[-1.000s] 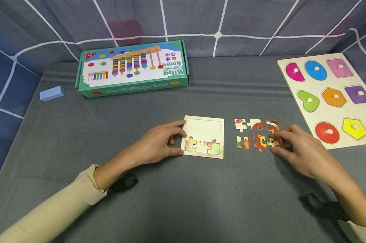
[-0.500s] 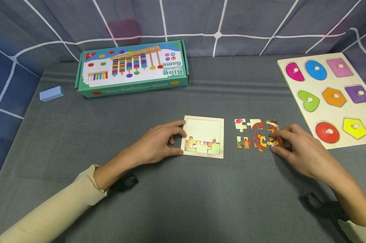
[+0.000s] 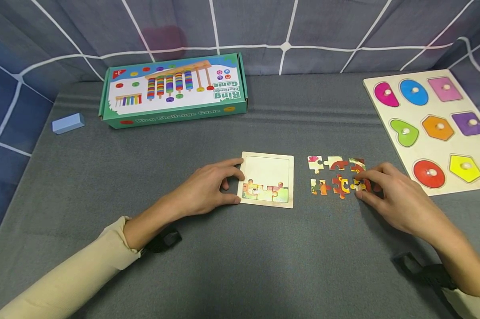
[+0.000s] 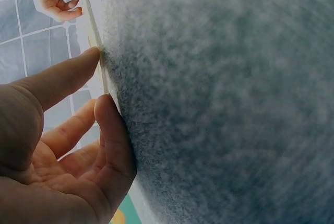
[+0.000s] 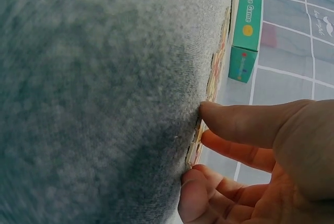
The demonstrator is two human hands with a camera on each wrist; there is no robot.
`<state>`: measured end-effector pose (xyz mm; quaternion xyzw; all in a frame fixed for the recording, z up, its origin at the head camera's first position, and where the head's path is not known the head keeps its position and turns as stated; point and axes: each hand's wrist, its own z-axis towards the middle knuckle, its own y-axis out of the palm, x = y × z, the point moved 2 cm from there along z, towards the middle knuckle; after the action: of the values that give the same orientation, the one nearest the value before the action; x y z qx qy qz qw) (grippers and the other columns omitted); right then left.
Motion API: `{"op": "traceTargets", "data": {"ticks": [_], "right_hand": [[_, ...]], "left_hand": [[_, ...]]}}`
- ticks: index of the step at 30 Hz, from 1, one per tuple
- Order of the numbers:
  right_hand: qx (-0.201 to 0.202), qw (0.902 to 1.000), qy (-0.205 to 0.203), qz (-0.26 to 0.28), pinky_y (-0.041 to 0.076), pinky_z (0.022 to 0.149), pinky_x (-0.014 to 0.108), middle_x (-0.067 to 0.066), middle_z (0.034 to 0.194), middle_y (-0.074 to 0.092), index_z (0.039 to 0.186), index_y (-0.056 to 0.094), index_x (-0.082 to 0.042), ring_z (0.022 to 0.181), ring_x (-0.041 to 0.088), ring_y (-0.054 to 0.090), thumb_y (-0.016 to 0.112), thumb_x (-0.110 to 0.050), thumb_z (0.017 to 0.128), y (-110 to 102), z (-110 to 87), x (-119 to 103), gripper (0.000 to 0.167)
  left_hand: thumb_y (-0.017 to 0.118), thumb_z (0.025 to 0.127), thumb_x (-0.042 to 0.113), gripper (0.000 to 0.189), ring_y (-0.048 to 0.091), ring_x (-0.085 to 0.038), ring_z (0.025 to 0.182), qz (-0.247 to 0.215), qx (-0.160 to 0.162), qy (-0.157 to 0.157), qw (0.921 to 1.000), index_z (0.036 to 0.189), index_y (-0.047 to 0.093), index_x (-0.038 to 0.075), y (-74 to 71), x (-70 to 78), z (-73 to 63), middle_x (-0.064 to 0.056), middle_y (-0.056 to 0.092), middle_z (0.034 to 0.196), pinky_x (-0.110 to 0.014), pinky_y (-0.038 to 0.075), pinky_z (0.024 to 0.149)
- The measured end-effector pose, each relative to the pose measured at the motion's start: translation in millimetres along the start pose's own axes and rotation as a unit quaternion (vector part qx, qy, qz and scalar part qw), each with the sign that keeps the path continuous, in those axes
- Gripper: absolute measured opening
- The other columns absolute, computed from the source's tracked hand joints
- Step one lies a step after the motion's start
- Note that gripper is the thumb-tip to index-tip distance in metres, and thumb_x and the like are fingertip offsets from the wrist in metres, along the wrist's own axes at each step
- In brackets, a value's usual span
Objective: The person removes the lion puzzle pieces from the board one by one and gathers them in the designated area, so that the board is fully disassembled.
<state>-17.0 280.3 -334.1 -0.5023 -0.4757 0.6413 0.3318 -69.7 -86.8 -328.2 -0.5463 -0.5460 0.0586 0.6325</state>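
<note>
A small square wooden puzzle tray [image 3: 267, 168] lies flat, with joined jigsaw pieces [image 3: 265, 191] filling its near side. My left hand [image 3: 208, 188] touches the tray's left edge, thumb near the closer corner and fingers farther up. To the right, several loose jigsaw pieces [image 3: 336, 163] lie face up in two rows. At the right end of the nearer row my right hand [image 3: 395, 199] pinches a jigsaw piece [image 3: 358, 186] between thumb and fingers, still down at table level. In the right wrist view the pieces [image 5: 216, 70] show only edge-on.
A green Ring Challenge Game box [image 3: 176, 95] stands at the back left, beside a light blue block [image 3: 68, 123]. At the right lies a wooden board with colourful knobbed shapes [image 3: 417, 113]. A checked cloth [image 3: 255, 26] hangs behind the grey tabletop [image 3: 263, 261].
</note>
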Motion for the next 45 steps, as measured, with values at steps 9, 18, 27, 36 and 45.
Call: {"op": "traceTargets", "data": {"ticks": [9,18,27,36,45], "right_hand": [[0.017,0.9998,0.001,0.005,0.036,0.057,0.033,0.009,0.096,0.055,0.111,0.07,-0.004,0.076,0.02,0.048,0.085,-0.012,0.075,-10,0.6,-14,0.04],[0.004,0.9967,-0.073,0.035,0.042,0.062,0.039,0.005,0.103,0.058,0.111,0.071,-0.009,0.08,0.017,0.052,0.084,-0.012,0.077,-7,18.5,-58,0.036],[-0.064,0.9864,-0.141,0.055,0.041,0.06,0.033,0.003,0.1,0.055,0.111,0.071,-0.008,0.067,0.012,0.048,0.078,-0.015,0.085,16,49.5,-107,0.028],[-0.107,0.9732,-0.189,0.077,0.043,0.062,0.032,0.003,0.099,0.054,0.112,0.07,-0.005,0.068,0.013,0.048,0.078,-0.02,0.086,36,77.2,-138,0.031],[-0.128,0.9715,-0.182,0.081,0.041,0.061,0.031,0.0,0.094,0.052,0.111,0.071,-0.008,0.068,0.011,0.046,0.081,-0.021,0.083,45,86.6,-146,0.032]], "left_hand": [[0.084,0.081,0.017,0.042,0.054,-0.011,0.081,0.004,0.0,-0.001,1.0,0.119,0.068,0.01,-0.8,1.3,-0.2,-0.011,0.042,0.151,-0.036,0.043,0.075],[0.084,0.081,0.017,0.041,0.054,-0.012,0.081,0.002,-0.002,-0.007,1.0,0.118,0.068,0.01,-0.6,1.3,0.1,-0.011,0.042,0.151,-0.035,0.043,0.073],[0.082,0.083,0.019,0.04,0.055,-0.011,0.083,0.002,-0.012,-0.012,0.9998,0.119,0.067,0.01,-1.0,1.4,1.7,-0.008,0.041,0.152,-0.034,0.043,0.074],[0.082,0.083,0.018,0.038,0.055,-0.011,0.082,-0.004,-0.008,-0.002,1.0,0.118,0.067,0.009,-1.6,0.2,0.0,-0.009,0.042,0.152,-0.033,0.044,0.073],[0.082,0.082,0.019,0.037,0.055,-0.01,0.079,-0.006,0.0,0.004,1.0,0.116,0.068,0.01,-1.7,-1.0,0.8,-0.009,0.044,0.15,-0.033,0.044,0.071]]}}
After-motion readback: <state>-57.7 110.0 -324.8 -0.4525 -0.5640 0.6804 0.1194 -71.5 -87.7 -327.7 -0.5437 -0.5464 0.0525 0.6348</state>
